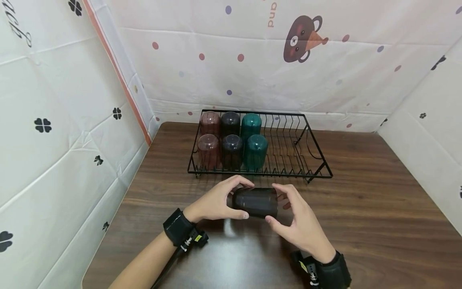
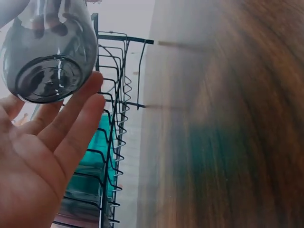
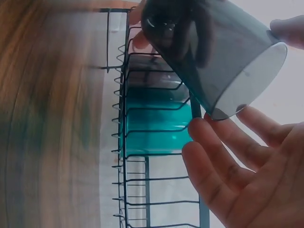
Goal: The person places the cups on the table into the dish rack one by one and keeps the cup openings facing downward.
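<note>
A dark grey see-through glass [image 1: 255, 202] lies sideways between both hands, in front of the rack. My left hand [image 1: 218, 200] curves its fingers and thumb around the base end; the round base shows in the left wrist view. At the other end, my right hand [image 1: 300, 218] has its thumb and fingertips on the open rim, as the right wrist view shows. Behind the hands, glasses stand upside down in two rows on the black wire rack [image 1: 285, 175]: pinkish ones [image 1: 209, 150], dark ones [image 1: 232, 151] and teal ones [image 1: 256, 151].
The rack's right half shows bare wires [image 1: 285, 148]. Brown wood-grain table [image 1: 364, 208] extends on both sides of the hands. Patterned white sheets [image 1: 216, 76] hang behind the table and along its sides. Each wrist wears a black strap [image 1: 177, 226] with a small camera.
</note>
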### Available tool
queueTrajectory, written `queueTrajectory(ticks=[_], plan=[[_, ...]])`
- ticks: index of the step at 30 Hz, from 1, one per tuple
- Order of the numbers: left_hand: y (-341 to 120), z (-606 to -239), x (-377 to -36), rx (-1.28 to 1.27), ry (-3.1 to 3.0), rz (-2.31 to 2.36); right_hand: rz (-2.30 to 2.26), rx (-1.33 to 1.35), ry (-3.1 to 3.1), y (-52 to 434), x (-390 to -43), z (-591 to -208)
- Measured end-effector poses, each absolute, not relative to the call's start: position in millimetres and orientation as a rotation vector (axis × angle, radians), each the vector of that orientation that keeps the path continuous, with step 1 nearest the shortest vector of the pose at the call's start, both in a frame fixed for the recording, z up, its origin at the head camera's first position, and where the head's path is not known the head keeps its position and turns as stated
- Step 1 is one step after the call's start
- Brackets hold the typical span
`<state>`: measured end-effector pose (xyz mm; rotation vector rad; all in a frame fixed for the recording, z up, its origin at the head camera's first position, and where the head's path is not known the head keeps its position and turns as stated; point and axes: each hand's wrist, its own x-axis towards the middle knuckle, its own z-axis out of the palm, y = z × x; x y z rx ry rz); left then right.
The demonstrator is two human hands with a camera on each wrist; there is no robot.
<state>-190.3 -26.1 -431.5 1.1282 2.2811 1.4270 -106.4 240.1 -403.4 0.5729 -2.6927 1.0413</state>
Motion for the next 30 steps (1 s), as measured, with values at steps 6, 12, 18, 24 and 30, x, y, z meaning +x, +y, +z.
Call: queueTrajectory(ticks=[6,12,18,24,30], plan=[[-24.7,-432.8,-189.9,1.138,2.27,1.459,1.044,0.532,-2.743,245.7,-104.0,-403.2],[-23.5,-429.4,-189.7,1.196,2.281,1.518,1.027,0.562,-2.767,248.2,-101.4,-405.3],[-20.8,-418.0,-188.1,1.273,2.323,1.557,1.002,0.596,-2.813,245.2,-100.3,-411.6],[-16.0,-405.0,-184.7,1.313,2.34,1.531,1.003,0.608,-2.825,238.9,-101.5,-416.1],[-9.2,-396.2,-183.6,1.375,2.24,1.569,1.028,0.623,-2.804,232.7,-103.7,-419.5]])
